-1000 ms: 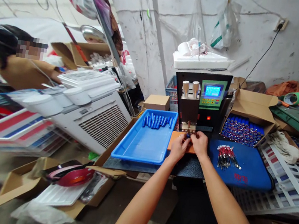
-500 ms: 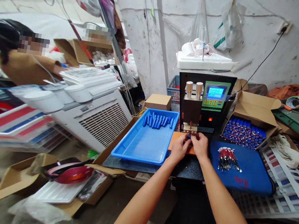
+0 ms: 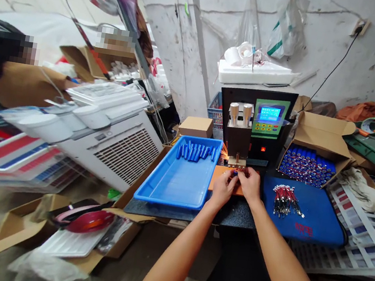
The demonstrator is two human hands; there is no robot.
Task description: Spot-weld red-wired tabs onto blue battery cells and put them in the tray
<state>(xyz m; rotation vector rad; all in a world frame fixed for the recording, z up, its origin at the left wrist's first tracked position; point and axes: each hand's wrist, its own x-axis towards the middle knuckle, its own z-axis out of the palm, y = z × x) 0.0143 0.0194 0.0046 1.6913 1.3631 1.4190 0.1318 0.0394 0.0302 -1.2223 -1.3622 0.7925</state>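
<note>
My left hand (image 3: 223,187) pinches a blue cylindrical battery cell (image 3: 235,173) under the electrodes of a black spot welder (image 3: 238,141). Close beside it, the fingers of my right hand (image 3: 249,184) are drawn together at the cell's far end; what they grip is too small to make out. Orange sparks (image 3: 224,152) fly out to the left of the electrodes. Both hands are over an orange board (image 3: 217,176). Several blue cells lie in a row at the back of a blue tray (image 3: 173,186) on the left.
Red and black wire leads (image 3: 286,200) lie bunched on a blue mat (image 3: 320,223) at right. Behind it stands an open carton (image 3: 321,128) packed with blue cells. A white air cooler (image 3: 117,132) is left of the tray. Another person (image 3: 14,84) sits at far left.
Sparks have appeared beside the welder's electrodes. Both hands stay at nearly the same place with the cell, while the camera view has shifted slightly.
</note>
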